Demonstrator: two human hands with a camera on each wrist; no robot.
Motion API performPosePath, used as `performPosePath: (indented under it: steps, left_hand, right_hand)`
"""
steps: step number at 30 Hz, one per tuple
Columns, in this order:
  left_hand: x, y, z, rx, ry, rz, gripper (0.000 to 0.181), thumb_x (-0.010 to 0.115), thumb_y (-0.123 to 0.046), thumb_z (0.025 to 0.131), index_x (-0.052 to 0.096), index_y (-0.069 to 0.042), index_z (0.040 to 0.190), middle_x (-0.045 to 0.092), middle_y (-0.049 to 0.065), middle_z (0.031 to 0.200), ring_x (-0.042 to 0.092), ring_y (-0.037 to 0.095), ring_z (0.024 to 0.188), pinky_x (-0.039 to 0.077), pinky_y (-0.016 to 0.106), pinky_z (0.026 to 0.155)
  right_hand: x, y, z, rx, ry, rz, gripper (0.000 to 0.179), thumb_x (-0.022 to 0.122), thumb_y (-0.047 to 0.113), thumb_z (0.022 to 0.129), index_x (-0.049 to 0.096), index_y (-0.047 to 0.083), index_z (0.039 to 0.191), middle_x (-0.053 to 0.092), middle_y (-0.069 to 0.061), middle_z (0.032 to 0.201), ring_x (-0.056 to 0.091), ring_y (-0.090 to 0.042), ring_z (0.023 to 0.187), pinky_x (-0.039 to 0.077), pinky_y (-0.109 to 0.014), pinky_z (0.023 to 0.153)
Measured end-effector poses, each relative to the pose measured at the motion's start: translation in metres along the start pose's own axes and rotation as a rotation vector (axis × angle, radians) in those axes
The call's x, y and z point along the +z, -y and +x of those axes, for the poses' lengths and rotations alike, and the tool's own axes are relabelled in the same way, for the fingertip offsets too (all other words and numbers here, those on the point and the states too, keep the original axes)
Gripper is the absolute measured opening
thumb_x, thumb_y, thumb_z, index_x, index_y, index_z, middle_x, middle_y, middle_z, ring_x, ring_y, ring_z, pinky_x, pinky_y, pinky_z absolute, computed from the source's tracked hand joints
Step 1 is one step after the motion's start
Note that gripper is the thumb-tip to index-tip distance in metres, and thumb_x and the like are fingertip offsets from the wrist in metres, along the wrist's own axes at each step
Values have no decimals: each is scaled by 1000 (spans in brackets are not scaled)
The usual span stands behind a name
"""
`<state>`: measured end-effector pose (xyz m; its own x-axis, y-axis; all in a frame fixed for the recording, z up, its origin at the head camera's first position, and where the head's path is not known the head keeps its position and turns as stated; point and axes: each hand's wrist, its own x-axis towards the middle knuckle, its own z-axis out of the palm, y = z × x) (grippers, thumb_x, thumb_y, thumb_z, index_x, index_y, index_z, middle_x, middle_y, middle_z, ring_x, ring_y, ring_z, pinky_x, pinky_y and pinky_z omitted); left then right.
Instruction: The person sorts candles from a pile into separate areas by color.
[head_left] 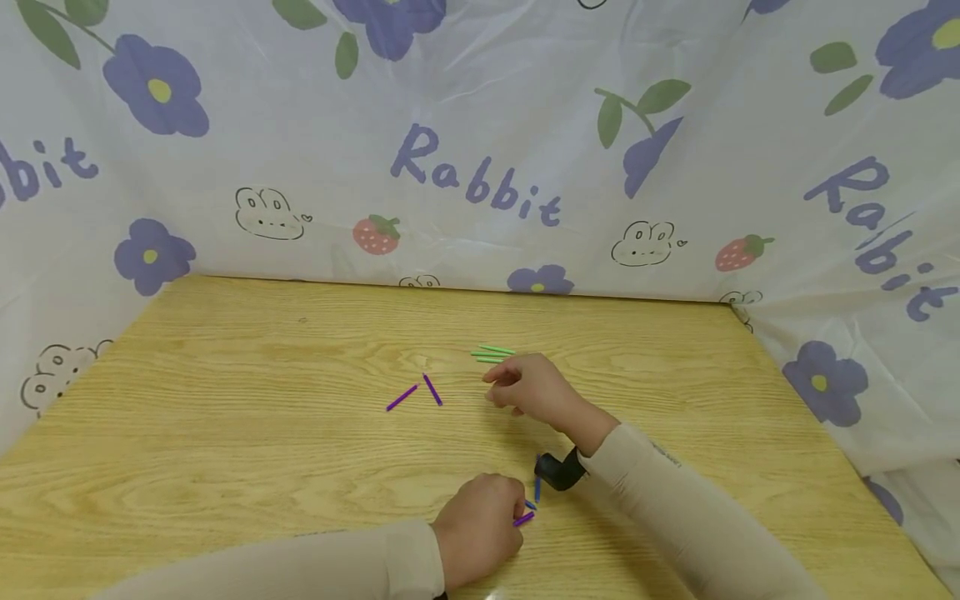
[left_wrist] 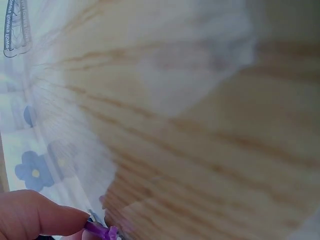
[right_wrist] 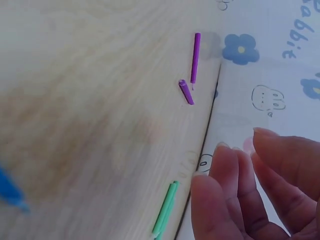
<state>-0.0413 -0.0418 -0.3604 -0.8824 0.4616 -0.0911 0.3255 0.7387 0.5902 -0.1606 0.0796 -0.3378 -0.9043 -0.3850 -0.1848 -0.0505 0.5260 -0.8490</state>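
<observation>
My left hand (head_left: pixel 482 527) is low on the wooden table, pinching a short purple candle (left_wrist: pixel 101 230) between thumb and finger. Bits of blue show right beside it, and a blue candle (head_left: pixel 537 490) lies just to the right, partly hidden by the black wrist strap. My right hand (head_left: pixel 534 390) hovers over the table with loosely bent fingers and nothing between them. Just beyond its fingertips lie several thin green candles (head_left: pixel 492 353). Left of that hand, two purple candles (head_left: pixel 402 397) lie at an angle to each other; thin wick-like tips show in the right wrist view.
The wooden table (head_left: pixel 247 433) has a light grain. A white cloth (head_left: pixel 480 100) printed with flowers, rabbits and strawberries rises along its back and sides. In the right wrist view a blue candle (right_wrist: pixel 10 190) shows at the left edge.
</observation>
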Motion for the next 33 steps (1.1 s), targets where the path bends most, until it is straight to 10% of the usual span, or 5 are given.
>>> performPosePath:
  steps: [33]
  left_hand:
    - [-6, 1, -2, -53, 23, -163, 16, 67, 6, 73, 60, -8, 74, 49, -6, 63, 44, 6, 58, 40, 20, 53]
  right_hand:
    - [-8, -36, -55, 32, -70, -222, 6, 73, 9, 83, 71, 5, 86, 64, 3, 75, 52, -10, 63, 46, -26, 58]
